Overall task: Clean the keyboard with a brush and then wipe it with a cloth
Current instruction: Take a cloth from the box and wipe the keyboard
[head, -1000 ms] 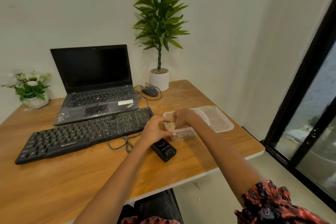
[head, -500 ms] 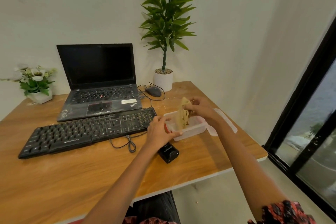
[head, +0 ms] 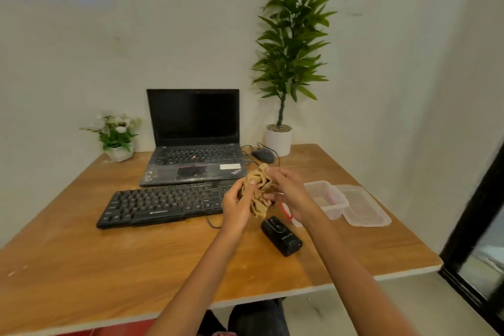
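Tan and crumpled, the soft cloth (head: 258,190) is bunched between both hands, raised above the right end of the black corded keyboard (head: 166,204). The left hand (head: 236,203) grips its left side with thumb and fingers closed on the fabric; the right hand (head: 289,194) pinches its upper edge and right side. Held up like this, off the wooden surface (head: 109,264), the cloth looks as if it is being opened or refolded into a pad for wiping, which would place the task at its cloth stage.

The keyboard lies flat just in front of the open black laptop (head: 195,139), its cable trailing toward the near edge. No brush can be clearly made out; a thin red thing (head: 286,211) shows below the right hand, beside the clear plastic box (head: 327,200), but what it is I cannot tell. The box's clear lid (head: 364,209) lies just to the right of it.

A small black boxy device (head: 281,236) sits near the front of the surface, below the hands and close to the keyboard's right end, where a wide sweep might knock it. A dark mouse (head: 263,155), a tall green plant in a white pot (head: 286,63) and a small white-flowered pot plant (head: 117,133) stand at the back, well apart from the work.
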